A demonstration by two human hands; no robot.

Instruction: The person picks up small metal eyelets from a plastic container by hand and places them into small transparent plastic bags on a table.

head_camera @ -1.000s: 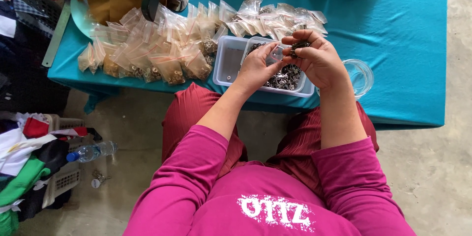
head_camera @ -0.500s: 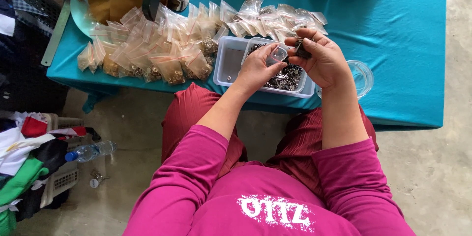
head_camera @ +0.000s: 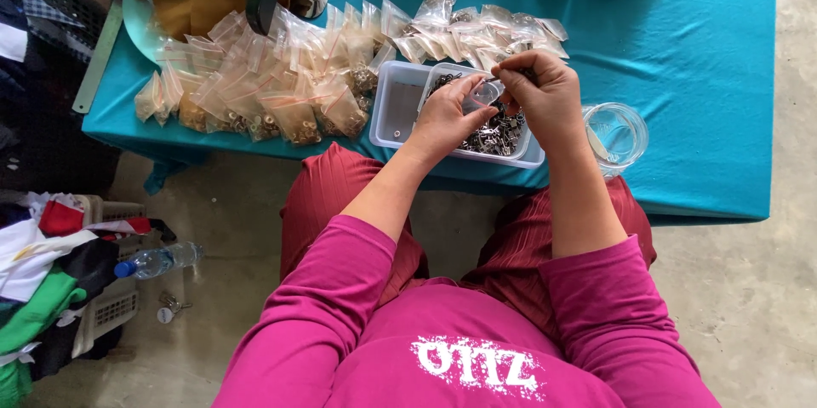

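Left hand (head_camera: 444, 112) pinches small clear bag (head_camera: 485, 93) over divided tray (head_camera: 398, 110) of dark metal parts (head_camera: 498, 134). Right hand (head_camera: 538, 93) pinches bag mouth, fingers closed.

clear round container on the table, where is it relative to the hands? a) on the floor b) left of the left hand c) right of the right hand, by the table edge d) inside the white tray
c: the clear round container sits on the teal table just right of the right hand, outside the white tray.
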